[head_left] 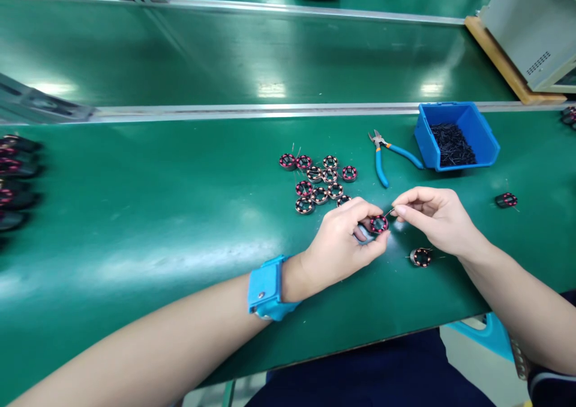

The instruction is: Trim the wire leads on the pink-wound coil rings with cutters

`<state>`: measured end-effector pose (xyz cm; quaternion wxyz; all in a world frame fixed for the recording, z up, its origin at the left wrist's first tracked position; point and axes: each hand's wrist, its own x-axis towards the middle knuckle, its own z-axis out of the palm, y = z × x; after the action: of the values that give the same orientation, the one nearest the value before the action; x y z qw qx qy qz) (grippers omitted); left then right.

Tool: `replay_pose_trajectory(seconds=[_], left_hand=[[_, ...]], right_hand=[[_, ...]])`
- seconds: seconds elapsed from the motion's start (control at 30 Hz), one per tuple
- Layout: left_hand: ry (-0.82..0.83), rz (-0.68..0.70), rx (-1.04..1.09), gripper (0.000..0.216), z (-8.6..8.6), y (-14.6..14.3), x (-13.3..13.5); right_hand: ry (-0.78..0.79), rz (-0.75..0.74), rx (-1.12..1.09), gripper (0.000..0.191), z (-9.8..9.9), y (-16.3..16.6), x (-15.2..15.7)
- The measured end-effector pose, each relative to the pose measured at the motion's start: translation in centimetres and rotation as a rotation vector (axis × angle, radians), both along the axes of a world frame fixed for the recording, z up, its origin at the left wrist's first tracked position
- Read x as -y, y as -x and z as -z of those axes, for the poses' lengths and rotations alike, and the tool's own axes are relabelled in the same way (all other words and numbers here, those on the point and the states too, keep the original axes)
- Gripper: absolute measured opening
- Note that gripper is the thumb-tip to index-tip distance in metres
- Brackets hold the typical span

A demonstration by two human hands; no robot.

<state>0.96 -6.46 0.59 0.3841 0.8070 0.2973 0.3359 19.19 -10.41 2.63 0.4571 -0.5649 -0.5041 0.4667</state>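
Observation:
My left hand (pixel 344 239), with a blue strap (pixel 266 288) on its wrist, is closed round a small ring-shaped coil with pink windings (pixel 378 223), held just above the green table (pixel 180 215). My right hand (pixel 432 215) pinches a thin wire lead sticking out of that coil at its upper right. A second coil (pixel 421 257) lies on the table under my right wrist. A cluster of several like coils (pixel 317 179) lies just beyond my left hand.
Blue-handled cutters (pixel 382 155) lie behind the hands. A blue bin (pixel 454 135) of small black parts stands at the right. One lone coil (pixel 506 200) lies far right. Dark parts (pixel 15 173) sit at the left edge. A grey machine (pixel 531 29) stands back right.

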Motion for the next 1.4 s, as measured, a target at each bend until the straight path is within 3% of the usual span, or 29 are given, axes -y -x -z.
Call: replay_pose_trajectory(seconds=[0.57, 0.73, 0.9, 1.07, 1.23, 1.4], left_hand=[[-0.036, 0.023, 0.017, 0.016, 0.1, 0.0, -0.1], [-0.042, 0.035, 0.029, 0.017, 0.2, 0.0, 0.0], [-0.003, 0.012, 0.021, 0.018, 0.2, 0.0, 0.0], [0.035, 0.020, 0.012, 0.014, 0.1, 0.2, 0.1], [0.015, 0.076, -0.002, 0.011, 0.1, 0.2, 0.1], [-0.058, 0.037, -0.040, 0.009, -0.1, 0.3, 0.3]], right_hand=[[-0.003, -0.024, 0.051, 0.011, -0.1, 0.0, 0.2], [-0.110, -0.174, 0.257, 0.010, -0.3, -0.2, 0.5], [-0.321, -0.233, 0.506, 0.015, -0.8, -0.9, 0.6], [-0.428, -0.286, 0.616, 0.013, -0.5, -0.8, 0.6], [-0.462, -0.244, 0.697, 0.014, 0.1, -0.2, 0.7], [-0.395, -0.285, 0.713, 0.019, 0.4, 0.4, 1.4]])
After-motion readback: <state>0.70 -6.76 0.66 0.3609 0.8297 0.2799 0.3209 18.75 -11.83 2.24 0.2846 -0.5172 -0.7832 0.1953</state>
